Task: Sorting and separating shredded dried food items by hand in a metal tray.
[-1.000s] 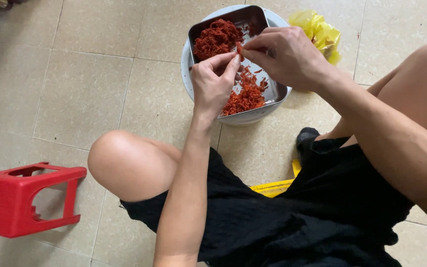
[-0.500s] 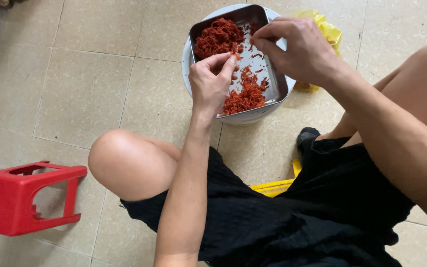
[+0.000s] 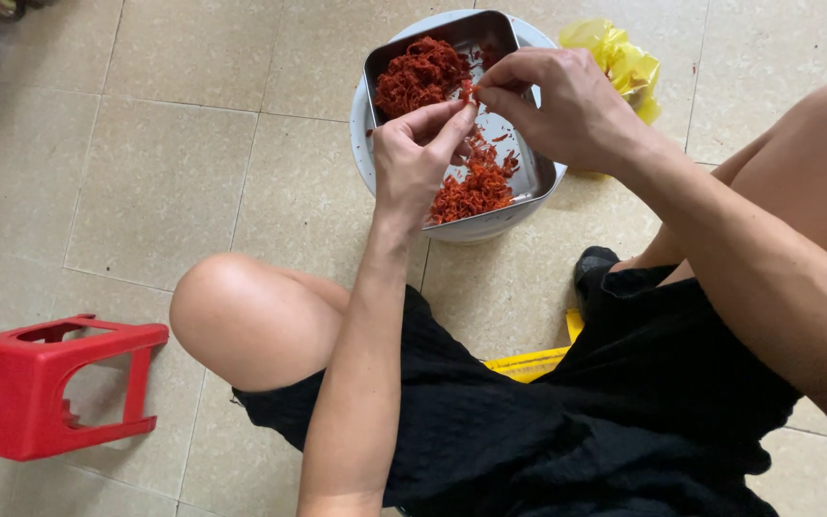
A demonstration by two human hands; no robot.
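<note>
The fingers (image 3: 452,120) of the left hand (image 3: 413,158) and those of the right hand (image 3: 567,105) meet tip to tip, both pinching one small red piece (image 3: 468,93) between them. They hold it just above a metal tray (image 3: 528,172) that carries two heaps of red shreds (image 3: 418,77), one at the far end and one at the near end. The tray rests across a pale round bowl (image 3: 361,144) on the tiled floor (image 3: 145,172). A crumpled yellow bag (image 3: 619,62) lies beside the bowl. A red plastic stool (image 3: 40,388) lies tipped on its side, well apart by the left knee.
</note>
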